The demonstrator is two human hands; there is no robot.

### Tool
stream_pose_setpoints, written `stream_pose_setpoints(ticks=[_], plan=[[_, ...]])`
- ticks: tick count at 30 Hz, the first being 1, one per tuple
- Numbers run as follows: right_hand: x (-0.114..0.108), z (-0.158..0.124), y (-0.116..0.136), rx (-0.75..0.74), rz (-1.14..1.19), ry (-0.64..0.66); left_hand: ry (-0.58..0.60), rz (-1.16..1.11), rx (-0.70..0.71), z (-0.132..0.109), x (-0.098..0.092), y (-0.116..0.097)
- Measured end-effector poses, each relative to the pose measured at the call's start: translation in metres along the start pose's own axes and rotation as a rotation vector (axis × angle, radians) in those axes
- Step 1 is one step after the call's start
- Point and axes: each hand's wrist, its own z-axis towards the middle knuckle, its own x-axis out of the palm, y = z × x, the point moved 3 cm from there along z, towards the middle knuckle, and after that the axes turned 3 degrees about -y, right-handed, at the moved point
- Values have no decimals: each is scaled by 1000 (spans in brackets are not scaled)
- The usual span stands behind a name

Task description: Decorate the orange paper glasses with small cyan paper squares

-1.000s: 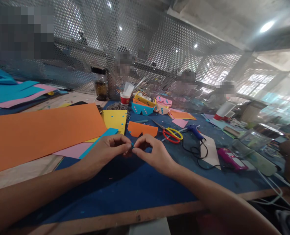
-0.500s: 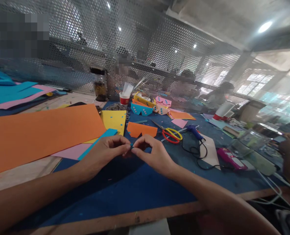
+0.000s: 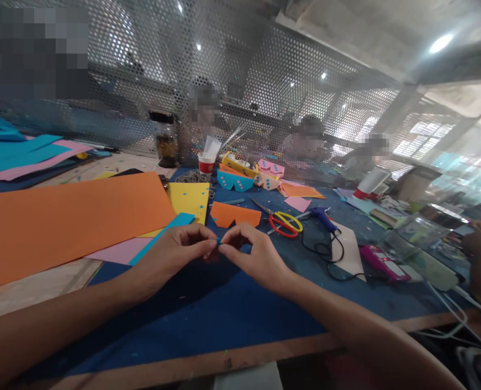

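Two hands meet over the middle of the surface [image 3: 224,314]. Your left hand [image 3: 171,257] and your right hand [image 3: 257,260] each press thumb and forefinger on one small blue scrap [image 3: 219,241]. The scrap is held just above the surface, in front of the orange cut-out [image 3: 234,215]. Both grips are clamped on the scrap. It is too small to read its shape; it may be a paper dot or a strip end.

Status, as judged:
- Done: the yellow sheet [image 3: 189,199] already carries several blue dots. Folded dotted pieces [image 3: 234,181] stand at the far side, so part of the decorating appears complete.
- Left: the orange cut-out shows no dots, and the large orange sheet [image 3: 70,222] lies whole to your left.

The scissors [image 3: 285,223] and the glue gun [image 3: 324,218] lie near your right hand, untouched.
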Motion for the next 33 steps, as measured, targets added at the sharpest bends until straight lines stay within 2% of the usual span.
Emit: stream_pose_setpoints(ticks=[33], plan=[[-1,-2,6,-49,-96,10,-10,42,18,-1,0,-2]])
